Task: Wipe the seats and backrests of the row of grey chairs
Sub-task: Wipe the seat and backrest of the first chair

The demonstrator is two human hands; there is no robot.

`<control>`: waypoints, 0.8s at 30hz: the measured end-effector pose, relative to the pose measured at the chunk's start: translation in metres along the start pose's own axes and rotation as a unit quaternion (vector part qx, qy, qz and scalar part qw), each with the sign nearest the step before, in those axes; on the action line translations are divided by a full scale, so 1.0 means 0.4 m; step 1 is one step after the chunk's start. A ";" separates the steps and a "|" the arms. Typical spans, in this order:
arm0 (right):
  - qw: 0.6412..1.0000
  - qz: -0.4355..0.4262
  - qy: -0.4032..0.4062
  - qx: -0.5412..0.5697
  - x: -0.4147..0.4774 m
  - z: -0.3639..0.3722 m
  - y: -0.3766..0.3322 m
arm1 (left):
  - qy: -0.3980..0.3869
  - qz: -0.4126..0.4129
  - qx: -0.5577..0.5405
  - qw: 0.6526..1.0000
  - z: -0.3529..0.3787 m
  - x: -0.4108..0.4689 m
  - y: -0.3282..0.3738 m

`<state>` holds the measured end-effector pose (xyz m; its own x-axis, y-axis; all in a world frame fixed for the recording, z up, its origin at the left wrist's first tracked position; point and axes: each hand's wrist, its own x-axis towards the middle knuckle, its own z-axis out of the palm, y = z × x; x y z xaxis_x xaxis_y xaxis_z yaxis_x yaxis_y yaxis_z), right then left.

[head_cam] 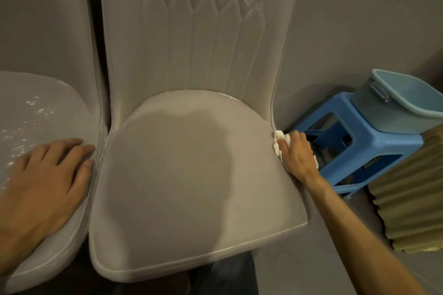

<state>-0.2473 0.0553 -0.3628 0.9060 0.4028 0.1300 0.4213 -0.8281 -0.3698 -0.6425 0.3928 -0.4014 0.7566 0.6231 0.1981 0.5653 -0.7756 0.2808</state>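
Observation:
A grey padded chair fills the middle of the head view, its seat (191, 175) wide and rounded and its quilted backrest (191, 38) rising behind. My right hand (297, 153) grips a crumpled white cloth (279, 137) and presses it against the seat's right edge, near the backrest. A second grey chair seat (36, 112) lies to the left, speckled with bright spots. My left hand (45, 179) rests flat on that seat's right side, fingers spread and straight, holding nothing.
A blue plastic stool (364, 141) stands right of the chair with a light blue bucket (402, 103) on it. A ribbed olive-tan object (412, 189) sits in front of the stool. A grey wall runs behind, grey floor at lower right.

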 end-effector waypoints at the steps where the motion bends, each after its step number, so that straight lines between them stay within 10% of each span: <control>1: 1.000 -0.001 0.000 -0.003 0.004 0.003 0.001 | 0.004 -0.005 -0.002 1.000 0.003 0.001 -0.004; 24: 0.999 -0.005 -0.019 0.030 -0.121 -0.041 0.067 | 0.015 0.006 -0.038 0.999 0.163 0.039 -0.166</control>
<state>-0.2791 0.0071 -0.3639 0.8988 0.4270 0.0986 0.4262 -0.7993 -0.4236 -0.6468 0.4476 -0.4782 0.7517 0.6181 0.2300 0.5290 -0.7733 0.3495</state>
